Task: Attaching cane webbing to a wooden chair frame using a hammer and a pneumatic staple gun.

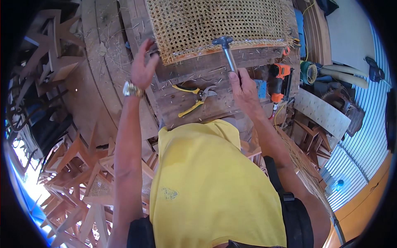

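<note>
My right hand (247,90) is closed round the handle of a metal hammer (230,58). The hammer's head hangs over the near edge of a woven cane panel (223,20), beside the wooden strip along that edge. My left hand (143,69), with a watch (133,89) on its wrist, is at the panel's near left corner, thumb and fingers apart and nothing seen in it. On the workbench (165,99) between my hands lie yellow-handled pruning shears (196,97), their handles spread.
An orange and black nail gun (281,84) lies to the right of my right hand, near a blue piece (261,89). Cane scraps are scattered over the bench. Wooden frames (78,157) pile up at left. A roll of green line (308,72) sits at right.
</note>
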`<state>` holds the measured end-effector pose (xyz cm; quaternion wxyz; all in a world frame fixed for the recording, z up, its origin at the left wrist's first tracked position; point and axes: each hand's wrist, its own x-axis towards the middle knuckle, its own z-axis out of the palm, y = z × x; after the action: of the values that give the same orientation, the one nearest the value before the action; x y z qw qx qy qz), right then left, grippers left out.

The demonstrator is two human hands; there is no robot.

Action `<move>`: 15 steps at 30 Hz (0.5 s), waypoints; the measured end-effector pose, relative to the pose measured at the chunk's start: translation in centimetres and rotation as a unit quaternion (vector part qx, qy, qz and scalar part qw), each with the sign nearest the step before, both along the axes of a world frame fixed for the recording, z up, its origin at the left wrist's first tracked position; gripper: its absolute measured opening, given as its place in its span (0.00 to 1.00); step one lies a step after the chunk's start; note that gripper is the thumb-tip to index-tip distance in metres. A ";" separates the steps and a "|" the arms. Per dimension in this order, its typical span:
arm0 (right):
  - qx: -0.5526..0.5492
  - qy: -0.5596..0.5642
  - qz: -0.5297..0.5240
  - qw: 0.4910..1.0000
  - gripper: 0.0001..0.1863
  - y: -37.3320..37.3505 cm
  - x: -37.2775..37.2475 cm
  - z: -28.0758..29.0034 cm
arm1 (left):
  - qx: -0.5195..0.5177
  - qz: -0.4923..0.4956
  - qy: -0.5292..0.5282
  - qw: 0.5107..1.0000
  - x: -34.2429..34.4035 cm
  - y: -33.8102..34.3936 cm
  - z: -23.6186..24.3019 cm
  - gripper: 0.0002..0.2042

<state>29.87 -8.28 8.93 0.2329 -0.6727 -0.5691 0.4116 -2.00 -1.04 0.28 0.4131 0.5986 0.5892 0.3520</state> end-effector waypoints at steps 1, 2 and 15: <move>-0.010 -0.021 -0.006 1.000 0.14 0.0 0.0 0.0 | 0.024 0.004 -0.008 1.000 -0.1 -1.1 0.6 0.32; -0.017 -0.005 0.008 1.000 0.14 0.1 -0.1 0.0 | 0.022 -0.043 0.052 0.997 0.1 -2.2 1.2 0.40; 0.064 -0.009 0.031 0.997 0.15 -0.4 -1.0 -1.7 | 0.118 -0.008 0.241 0.963 4.5 -2.2 -0.6 0.57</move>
<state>28.86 -8.66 7.26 0.2573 -0.6423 -0.6168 0.3752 2.54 -3.27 -0.34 0.1882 0.7151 0.6204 0.2613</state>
